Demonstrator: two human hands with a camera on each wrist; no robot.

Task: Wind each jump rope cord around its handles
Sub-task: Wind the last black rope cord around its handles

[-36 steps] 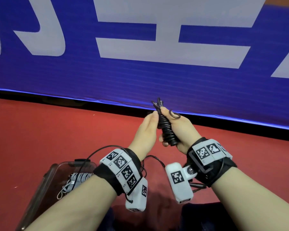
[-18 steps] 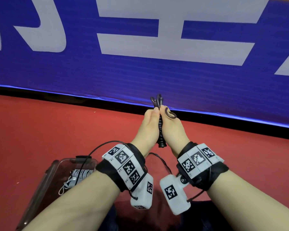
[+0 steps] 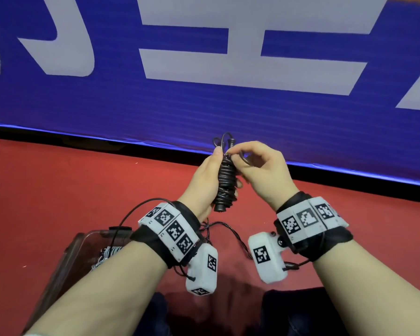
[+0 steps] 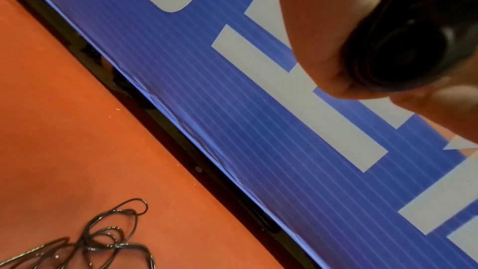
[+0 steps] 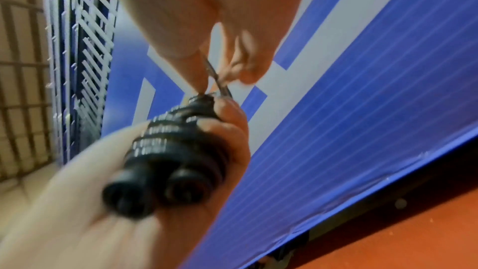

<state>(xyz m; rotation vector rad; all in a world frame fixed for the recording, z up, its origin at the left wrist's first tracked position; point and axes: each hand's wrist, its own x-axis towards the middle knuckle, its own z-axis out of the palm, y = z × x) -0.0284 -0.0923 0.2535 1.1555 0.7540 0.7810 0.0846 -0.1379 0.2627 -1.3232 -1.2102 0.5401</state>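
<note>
Black cord, coil on coil, covers the 2 handles [image 3: 226,183] of the jump rope, which the left hand [image 3: 205,180] holds upright in mid-air above the red floor [image 3: 58,190] — its grip clamped round the wound bundle, thumb up near the top. The right hand [image 3: 260,166] pinches the last loose loop of cord [image 3: 240,157] at the top of the bundle, finger and thumb together on it. This looks like the finishing tuck. To do it well, keep the left grip firm so the coils cannot slacken, draw the free loop taut and pass it under or over the top turn, close to the handle tips. A second, tangled black rope [image 4: 103,240] lies on the floor — likely next, while a clear box [image 3: 83,253] with a pale bundle sits at the left
</note>
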